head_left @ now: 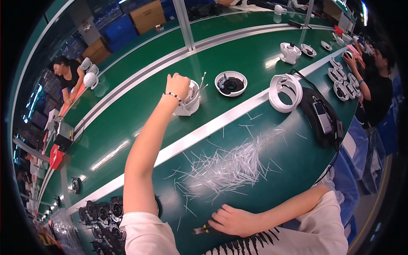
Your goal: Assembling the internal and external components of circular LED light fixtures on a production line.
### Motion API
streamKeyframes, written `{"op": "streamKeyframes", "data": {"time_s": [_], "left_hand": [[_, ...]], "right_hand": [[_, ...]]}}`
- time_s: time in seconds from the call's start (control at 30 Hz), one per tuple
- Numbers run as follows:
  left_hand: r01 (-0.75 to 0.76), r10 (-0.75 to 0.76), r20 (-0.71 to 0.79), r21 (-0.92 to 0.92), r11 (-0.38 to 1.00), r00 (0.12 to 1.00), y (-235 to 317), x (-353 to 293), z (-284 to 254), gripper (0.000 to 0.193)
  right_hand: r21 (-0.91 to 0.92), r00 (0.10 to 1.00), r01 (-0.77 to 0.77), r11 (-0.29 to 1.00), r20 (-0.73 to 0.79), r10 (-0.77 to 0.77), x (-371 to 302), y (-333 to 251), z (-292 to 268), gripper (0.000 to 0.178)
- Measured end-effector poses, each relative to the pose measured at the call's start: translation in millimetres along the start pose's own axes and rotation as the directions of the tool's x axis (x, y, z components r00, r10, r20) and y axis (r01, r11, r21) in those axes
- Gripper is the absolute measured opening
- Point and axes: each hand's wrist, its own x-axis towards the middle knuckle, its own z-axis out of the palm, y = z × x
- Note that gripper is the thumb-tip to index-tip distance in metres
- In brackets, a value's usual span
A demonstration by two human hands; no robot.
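Note:
My left hand (177, 87) reaches out over the green belt, its fingers closed on a white plastic device housing (190, 104). Thin white cables (203, 80) stick up at the housing's right side. Beside it on the belt lies a round white shell (230, 83) with a black inner part and a small circuit board. Low in front of me, my right hand (236, 220) rests at the bench with its fingers curled over small pliers (200, 230) with yellow and black handles. Most of the handles are hidden under the fingers.
Thin clear-white strips (233, 168) lie heaped on the bench. Black round parts (102, 210) stand at the lower left. At the right are a white ring-shaped housing (285, 93), a handheld device (322, 117) on a black pouch, and several white shells (342, 80) near a co-worker (376, 85).

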Motion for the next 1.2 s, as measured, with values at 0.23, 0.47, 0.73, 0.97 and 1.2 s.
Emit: {"op": "streamKeyframes", "data": {"time_s": [0.23, 0.47, 0.73, 0.97, 1.2], "left_hand": [[-0.186, 0.168, -0.192, -0.082, 0.979, 0.967, 1.6, 2.7, -1.6, 0.007], [-0.296, 0.211, -0.336, -0.225, 0.928, 0.918, 7.3, 1.8, -3.8, 0.005], [-0.282, 0.158, -0.392, -0.281, 0.917, 0.906, 24.1, 8.7, -3.4, 0.008], [-0.315, 0.171, -0.434, -0.286, 0.905, 0.884, 34.4, 16.8, -3.9, 0.009], [-0.419, 0.154, -0.612, -0.318, 0.851, 0.776, 44.6, 16.4, -23.9, 0.007]], "right_hand": [[0.150, 0.846, -0.443, 0.884, -0.257, 0.467, -12.7, 44.2, -41.0, 0.044], [0.192, 0.310, -0.748, 0.635, -0.746, 0.590, -15.1, 172.5, -120.3, 0.044], [0.066, 0.306, -0.902, 0.427, -0.598, 0.741, 11.2, 249.4, -112.7, 0.038], [-0.023, 0.337, -0.915, 0.403, -0.591, 0.733, 15.7, 264.1, -111.1, 0.033], [0.040, 0.297, -0.918, 0.395, -0.590, 0.751, -18.6, 248.5, -119.3, 0.026]]}}
